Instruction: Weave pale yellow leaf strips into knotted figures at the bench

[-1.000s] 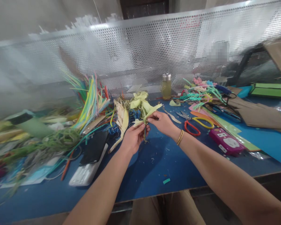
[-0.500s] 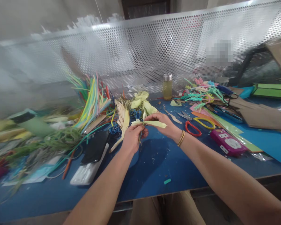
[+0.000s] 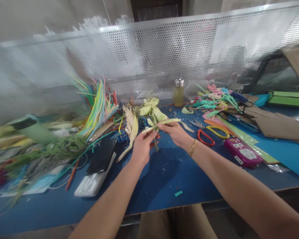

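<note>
My left hand (image 3: 142, 147) is closed around a thin green stem (image 3: 155, 144) with pale yellow-green leaf strips (image 3: 161, 122) at its top. My right hand (image 3: 174, 132), with a gold bracelet at the wrist, pinches one of those leaf strips just right of the left hand. Both hands hover over the blue table (image 3: 161, 179) near its middle. Behind them lies a heap of yellow-green husk pieces (image 3: 150, 107) and a dried cream husk (image 3: 132, 124).
A bundle of coloured strips (image 3: 99, 106) fans up at left beside a black phone (image 3: 101, 156) on a white keyboard (image 3: 91, 184). Red and yellow scissors (image 3: 209, 132), a pink device (image 3: 243, 152), a small bottle (image 3: 178, 92), brown paper (image 3: 279, 122) and a perforated metal screen (image 3: 164, 56) stand around.
My right hand has turned the leaf strip from lying level to angling up to the right, and drawn closer to my left hand. The left hand has kept hold of the stem.
</note>
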Demonstrator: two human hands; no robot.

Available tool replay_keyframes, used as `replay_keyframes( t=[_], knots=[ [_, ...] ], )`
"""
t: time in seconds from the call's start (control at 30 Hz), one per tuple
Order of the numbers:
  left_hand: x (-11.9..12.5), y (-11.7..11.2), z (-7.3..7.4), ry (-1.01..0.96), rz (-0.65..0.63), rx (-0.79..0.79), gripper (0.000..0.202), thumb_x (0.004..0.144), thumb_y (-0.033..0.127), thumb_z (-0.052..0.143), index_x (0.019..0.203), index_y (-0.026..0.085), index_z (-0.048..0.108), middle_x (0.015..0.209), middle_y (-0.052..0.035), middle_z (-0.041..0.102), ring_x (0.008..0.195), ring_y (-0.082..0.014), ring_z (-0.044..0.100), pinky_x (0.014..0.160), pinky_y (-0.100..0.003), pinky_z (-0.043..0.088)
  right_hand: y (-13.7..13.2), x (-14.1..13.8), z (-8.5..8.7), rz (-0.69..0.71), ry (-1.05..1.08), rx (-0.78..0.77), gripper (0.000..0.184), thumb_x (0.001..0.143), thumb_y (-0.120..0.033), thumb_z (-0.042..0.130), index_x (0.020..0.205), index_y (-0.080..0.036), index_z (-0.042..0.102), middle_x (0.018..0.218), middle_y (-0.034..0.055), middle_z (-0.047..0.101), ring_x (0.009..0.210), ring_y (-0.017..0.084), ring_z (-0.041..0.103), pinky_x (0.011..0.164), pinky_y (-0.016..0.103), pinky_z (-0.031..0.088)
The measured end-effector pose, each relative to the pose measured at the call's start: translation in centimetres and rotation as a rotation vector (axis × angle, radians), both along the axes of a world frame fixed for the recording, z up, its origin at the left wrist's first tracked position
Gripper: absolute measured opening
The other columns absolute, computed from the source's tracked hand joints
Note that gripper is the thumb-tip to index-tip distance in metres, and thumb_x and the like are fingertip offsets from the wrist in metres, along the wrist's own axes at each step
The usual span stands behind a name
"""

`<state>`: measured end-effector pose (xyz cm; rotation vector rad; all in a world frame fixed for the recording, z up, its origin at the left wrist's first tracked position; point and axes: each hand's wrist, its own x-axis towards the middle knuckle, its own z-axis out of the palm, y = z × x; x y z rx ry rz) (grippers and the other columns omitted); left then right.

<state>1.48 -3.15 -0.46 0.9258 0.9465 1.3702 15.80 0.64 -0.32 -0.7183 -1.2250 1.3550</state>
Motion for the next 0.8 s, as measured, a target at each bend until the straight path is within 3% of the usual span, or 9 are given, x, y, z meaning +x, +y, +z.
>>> replay_keyframes(
  t=[0.17,0.4,0.63,0.8],
  knots=[
    [0.02,-0.08,-0.08,-0.19,-0.084,-0.082,0.029,0.067,0.033,0.081,0.088,0.017,0.067,0.083,-0.0034,0.07,0.071,-0.0132,0.065,0.063,-0.024,0.051,0.45,0.49,-0.27,0.122,0.064,-0.138,0.027,0.065,-0.04,0.078,0.081,-0.02,0.073,0.082,0.0031,0.07,0.075,0.015,0.06,0.07,0.028,0.045],
    [0.09,-0.08,-0.04,-0.211,-0.117,-0.104,0.033,0.064,0.022,0.083,0.092,0.02,0.064,0.085,0.0006,0.07,0.071,-0.0092,0.064,0.063,-0.02,0.05,0.26,0.51,-0.41,0.178,0.024,-0.102,0.028,0.067,-0.041,0.078,0.086,-0.02,0.075,0.083,0.0023,0.07,0.072,0.013,0.057,0.074,0.029,0.044],
    [0.08,-0.15,0.4,-0.25,-0.113,-0.09,0.029,0.064,0.017,0.083,0.088,0.019,0.066,0.084,0.0014,0.07,0.072,-0.0094,0.063,0.061,-0.019,0.047,0.33,0.38,-0.37,0.128,0.044,0.005,0.023,0.067,-0.037,0.079,0.085,-0.023,0.074,0.076,-0.001,0.069,0.071,0.013,0.057,0.073,0.03,0.046],
    [-0.09,-0.05,0.45,-0.259,-0.113,-0.093,0.033,0.068,0.016,0.08,0.097,0.021,0.067,0.083,0.0005,0.07,0.07,-0.0099,0.063,0.057,-0.019,0.046,0.33,0.25,-0.21,0.032,0.066,0.053,0.02,0.069,-0.036,0.078,0.085,-0.025,0.072,0.077,-0.0028,0.067,0.074,0.013,0.058,0.074,0.031,0.049]
  ],
)
